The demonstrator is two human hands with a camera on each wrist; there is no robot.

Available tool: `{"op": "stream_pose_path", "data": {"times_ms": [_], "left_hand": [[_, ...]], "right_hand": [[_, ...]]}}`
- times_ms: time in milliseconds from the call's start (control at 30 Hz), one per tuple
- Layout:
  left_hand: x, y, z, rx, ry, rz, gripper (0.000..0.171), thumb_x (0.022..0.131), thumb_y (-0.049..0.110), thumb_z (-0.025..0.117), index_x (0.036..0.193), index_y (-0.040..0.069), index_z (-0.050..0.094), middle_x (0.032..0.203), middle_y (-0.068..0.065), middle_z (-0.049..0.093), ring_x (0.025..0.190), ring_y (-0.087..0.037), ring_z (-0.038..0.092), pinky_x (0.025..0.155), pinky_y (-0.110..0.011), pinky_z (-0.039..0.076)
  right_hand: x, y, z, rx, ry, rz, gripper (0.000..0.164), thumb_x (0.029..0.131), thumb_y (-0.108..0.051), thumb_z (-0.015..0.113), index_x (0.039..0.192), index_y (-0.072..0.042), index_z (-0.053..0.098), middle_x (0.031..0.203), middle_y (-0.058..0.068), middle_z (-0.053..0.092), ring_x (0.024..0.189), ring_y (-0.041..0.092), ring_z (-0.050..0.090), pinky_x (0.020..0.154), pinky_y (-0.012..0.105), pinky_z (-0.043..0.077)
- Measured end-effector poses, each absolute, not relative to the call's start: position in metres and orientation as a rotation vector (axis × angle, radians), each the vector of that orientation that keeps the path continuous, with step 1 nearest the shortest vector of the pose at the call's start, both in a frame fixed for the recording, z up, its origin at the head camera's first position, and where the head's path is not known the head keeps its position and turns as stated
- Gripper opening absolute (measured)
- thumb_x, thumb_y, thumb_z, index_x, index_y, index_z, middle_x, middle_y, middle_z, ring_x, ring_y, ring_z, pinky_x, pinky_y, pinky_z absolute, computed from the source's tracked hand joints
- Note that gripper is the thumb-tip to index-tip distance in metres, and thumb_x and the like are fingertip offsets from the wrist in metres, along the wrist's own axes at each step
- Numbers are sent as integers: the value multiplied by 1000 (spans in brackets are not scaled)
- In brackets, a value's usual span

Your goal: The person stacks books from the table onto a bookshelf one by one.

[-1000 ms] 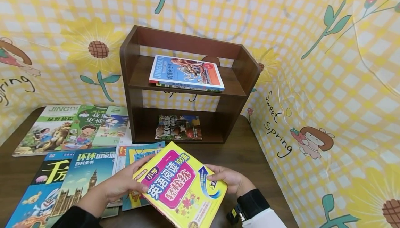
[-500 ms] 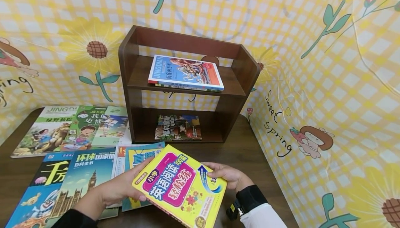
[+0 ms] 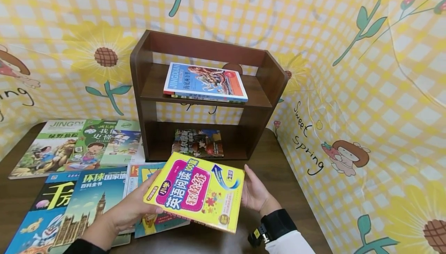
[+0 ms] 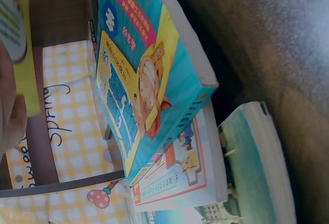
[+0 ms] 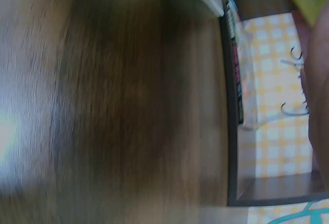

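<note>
A thick yellow book (image 3: 223, 203) with a pink title panel is held tilted above the table, in front of the shelf. My left hand (image 3: 134, 207) grips its left side, thumb on the front cover and the other fingers hidden behind. Along the opposite edge lies my right hand (image 3: 257, 194), one digit extended up past the corner; no digit lies over the cover, and part of the hand is hidden. In the left wrist view, the yellow book (image 4: 25, 88) and fingers (image 4: 16, 121) show at the left border. Part of my right hand (image 5: 318, 95) shows in the right wrist view.
A brown two-tier bookshelf (image 3: 259, 58) bears a blue-and-orange book (image 3: 209, 80) atop another, and a dark-covered book (image 3: 198, 142) below. Several books, including a London-cover one (image 3: 92, 199) and a turquoise one (image 3: 163, 223), lie on the table (image 3: 278, 165) at left.
The yellow book has turned so its right side rises and its lower edge levels out. My right thumb has left its front cover, and that hand has shifted to the edge.
</note>
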State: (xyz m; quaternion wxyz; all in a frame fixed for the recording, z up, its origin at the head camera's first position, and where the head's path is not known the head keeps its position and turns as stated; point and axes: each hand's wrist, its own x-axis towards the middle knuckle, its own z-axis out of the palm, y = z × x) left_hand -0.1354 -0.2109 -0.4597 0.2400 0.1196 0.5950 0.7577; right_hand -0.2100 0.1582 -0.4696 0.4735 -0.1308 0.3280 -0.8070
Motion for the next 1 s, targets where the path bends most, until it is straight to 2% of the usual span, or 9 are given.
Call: {"op": "stream_pose_path", "data": {"times_ms": [100, 167, 267, 400, 500, 667, 833, 1000], "left_hand": [[-134, -209, -461, 260, 1720, 2113, 103, 88, -2, 66, 155, 17, -10, 123, -4, 56, 104, -24, 65, 88, -36, 54], [-134, -208, -461, 211, 1771, 2136, 105, 87, -2, 67, 155, 20, -9, 125, -4, 54, 104, -23, 65, 88, -36, 54], [-133, -206, -460, 137, 1821, 2160, 107, 86, -1, 69, 155, 24, -8, 129, -8, 52, 103, -23, 66, 86, -36, 55], [-132, -203, -457, 83, 1869, 2178, 109, 85, 0, 70, 155, 25, -10, 131, -16, 51, 101, -22, 67, 84, -35, 56], [-131, -201, -457, 57, 1918, 2186, 110, 85, 1, 72, 155, 25, -9, 132, -19, 51, 100, -21, 67, 83, -35, 56], [-130, -196, -459, 52, 1965, 2205, 109, 82, 1, 74, 155, 29, -3, 132, -20, 51, 100, -23, 67, 82, -36, 56], [-130, -194, -460, 85, 1993, 2221, 110, 81, -1, 74, 155, 26, -3, 129, -17, 54, 99, -21, 68, 81, -35, 57], [-130, -194, -456, 134, 2020, 2229, 109, 81, -2, 73, 155, 27, -2, 132, -24, 50, 98, -22, 68, 80, -37, 57]], "right_hand": [[-206, 151, -466, -294, 868, -2004, 71, 99, -63, 19, 143, -11, 35, 126, 9, 64, 102, 18, 67, 60, 17, 48], [-202, 146, -462, -241, 954, -2031, 68, 100, -61, 23, 147, -11, 23, 121, 8, 66, 93, 16, 68, 56, 17, 46], [-198, 139, -458, -150, 1098, -2069, 69, 100, -56, 29, 150, -11, 15, 114, 6, 68, 87, 15, 68, 56, 18, 48], [-192, 131, -456, -49, 1271, -2119, 68, 101, -50, 35, 153, -15, 12, 116, 8, 64, 94, 19, 67, 72, 29, 56], [-188, 125, -456, 10, 1332, -2165, 66, 101, -46, 36, 155, -20, 6, 122, 10, 59, 99, 20, 65, 82, 37, 56], [-184, 118, -456, 35, 1359, -2211, 62, 102, -40, 39, 155, -24, 10, 127, 8, 56, 101, 17, 64, 82, 30, 55], [-176, 112, -455, 29, 1380, -2226, 61, 102, -34, 45, 155, -26, 17, 131, 4, 57, 106, 17, 63, 87, 27, 53], [-173, 106, -454, 0, 1433, -2224, 61, 102, -29, 44, 156, -27, 15, 128, 4, 57, 102, 17, 62, 86, 29, 50]]}}
